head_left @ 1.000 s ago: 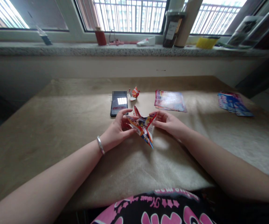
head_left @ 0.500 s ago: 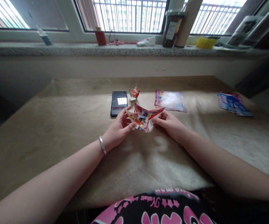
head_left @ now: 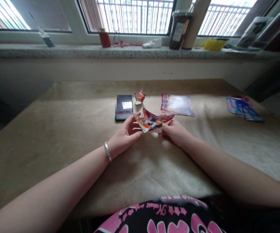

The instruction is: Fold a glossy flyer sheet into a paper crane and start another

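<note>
Two hands hold a half-folded piece of printed paper above the table, in the centre of the frame.

The left hand (head_left: 126, 134) pinches the left side of the folded paper (head_left: 151, 121) and the right hand (head_left: 175, 131) grips its right side; several creases are made, but the shape looks unfinished to me. Behind it lie a phone (head_left: 123, 110), a small finished folded figure (head_left: 139, 96) and flat printed sheets (head_left: 177, 104). The table (head_left: 57, 129) has a beige cover; a stone windowsill (head_left: 81, 51) runs along the top.
</note>
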Demonstrator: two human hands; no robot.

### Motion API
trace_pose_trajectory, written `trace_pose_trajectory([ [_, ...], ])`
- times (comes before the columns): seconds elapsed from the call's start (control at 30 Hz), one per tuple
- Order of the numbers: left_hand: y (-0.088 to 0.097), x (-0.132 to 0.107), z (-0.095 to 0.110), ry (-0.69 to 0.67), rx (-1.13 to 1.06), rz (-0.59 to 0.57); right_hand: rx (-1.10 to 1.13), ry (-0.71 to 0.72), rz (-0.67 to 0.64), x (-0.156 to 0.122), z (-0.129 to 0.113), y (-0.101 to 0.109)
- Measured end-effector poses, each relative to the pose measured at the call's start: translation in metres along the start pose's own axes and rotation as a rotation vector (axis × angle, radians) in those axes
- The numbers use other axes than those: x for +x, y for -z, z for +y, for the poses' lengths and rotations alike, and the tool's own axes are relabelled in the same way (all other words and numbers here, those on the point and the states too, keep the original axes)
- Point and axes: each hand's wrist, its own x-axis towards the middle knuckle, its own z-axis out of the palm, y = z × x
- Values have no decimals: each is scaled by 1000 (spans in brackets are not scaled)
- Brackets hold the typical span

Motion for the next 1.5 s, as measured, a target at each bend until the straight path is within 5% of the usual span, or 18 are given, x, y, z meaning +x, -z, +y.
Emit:
trace_pose_trajectory([
  [0.4,-7,0,-3,48,14,47,-66,-39,20,0,-2,-5],
  [0.73,-4,2,0,15,33,137,99,-17,-165,-5,-8,-3],
  [1.07,-2,3,0,24,25,195,28,80,-293,-7,-2,3],
  [1.5,-4,2,-2,-59,56,48,-141,95,-150,-8,-6,-7],
])
